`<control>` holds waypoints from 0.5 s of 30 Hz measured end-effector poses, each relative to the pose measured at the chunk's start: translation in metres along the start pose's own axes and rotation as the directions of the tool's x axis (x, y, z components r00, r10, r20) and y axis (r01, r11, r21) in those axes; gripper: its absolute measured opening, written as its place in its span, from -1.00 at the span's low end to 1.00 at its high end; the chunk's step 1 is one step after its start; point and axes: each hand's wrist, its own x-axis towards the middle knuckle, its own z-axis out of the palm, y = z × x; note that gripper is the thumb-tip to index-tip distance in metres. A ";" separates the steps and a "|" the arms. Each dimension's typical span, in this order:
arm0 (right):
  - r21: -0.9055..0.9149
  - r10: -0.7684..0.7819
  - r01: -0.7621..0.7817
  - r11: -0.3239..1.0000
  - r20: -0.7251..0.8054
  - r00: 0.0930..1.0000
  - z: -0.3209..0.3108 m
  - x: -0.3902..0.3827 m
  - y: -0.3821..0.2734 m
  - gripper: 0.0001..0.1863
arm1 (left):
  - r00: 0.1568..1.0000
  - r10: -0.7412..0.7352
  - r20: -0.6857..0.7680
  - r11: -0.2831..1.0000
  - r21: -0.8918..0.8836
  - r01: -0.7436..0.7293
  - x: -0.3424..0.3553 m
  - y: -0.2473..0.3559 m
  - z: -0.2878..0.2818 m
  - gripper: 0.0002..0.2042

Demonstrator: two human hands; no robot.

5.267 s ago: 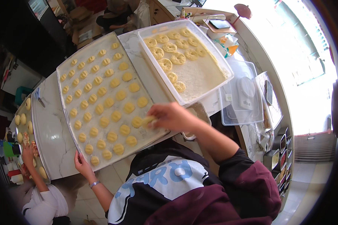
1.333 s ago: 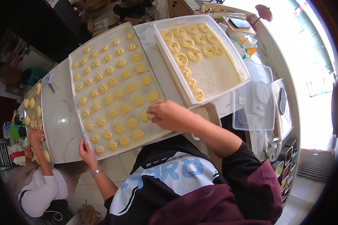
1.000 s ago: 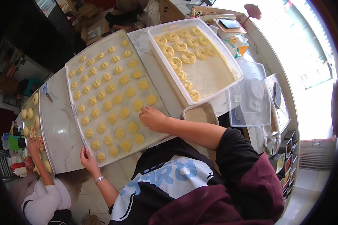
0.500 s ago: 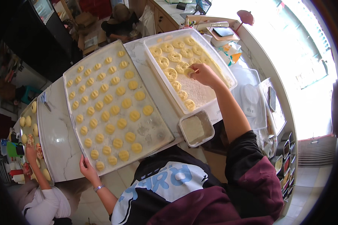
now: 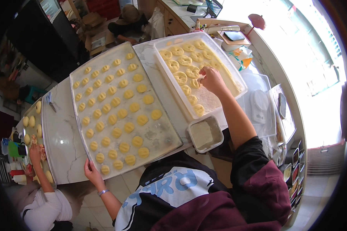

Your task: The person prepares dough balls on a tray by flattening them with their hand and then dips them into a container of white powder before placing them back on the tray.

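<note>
My right hand (image 5: 213,80) reaches into a white plastic bin (image 5: 175,96) at the far right of the table. Its fingertips pinch the edge of a pale yellow dough ring (image 5: 195,83), low among several other dough rings (image 5: 180,78). Flour dusts the bin's near side. My left hand (image 5: 93,172) grips the near left corner of a large metal baking tray (image 5: 158,134), thumb along the rim and the other fingers partly hidden. Rows of small dough pieces, each pressed with grooves (image 5: 142,119), lie on that tray.
A square container of flour (image 5: 205,134) stands at the table's near edge, beside the bin. To the left, another person's hand (image 5: 35,154) works over a tray of buns (image 5: 32,121). Scissors (image 5: 52,107) lie on the marble table. A kitchen scale (image 5: 260,101) is at right.
My right hand has lowered the dough ring into the bin, beside the other rings. My left hand stays on the tray corner. The whole view has shifted slightly.
</note>
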 end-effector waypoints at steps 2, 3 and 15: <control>0.122 -0.090 0.095 0.988 -0.043 0.995 -0.006 -0.009 -0.031 -0.78 | 1.000 -0.003 -0.010 0.999 -0.045 0.002 -0.002 -0.003 -0.003 -0.72; 0.252 -0.141 0.143 0.957 -0.025 0.990 -0.010 -0.019 -0.064 -0.80 | 1.000 -0.002 -0.012 1.000 -0.027 0.001 -0.004 -0.004 -0.006 -0.72; -0.127 -0.419 0.564 0.816 0.543 0.728 0.144 -0.061 -0.100 -0.81 | 1.000 0.018 -0.001 1.000 0.006 -0.018 0.000 0.003 0.000 -0.72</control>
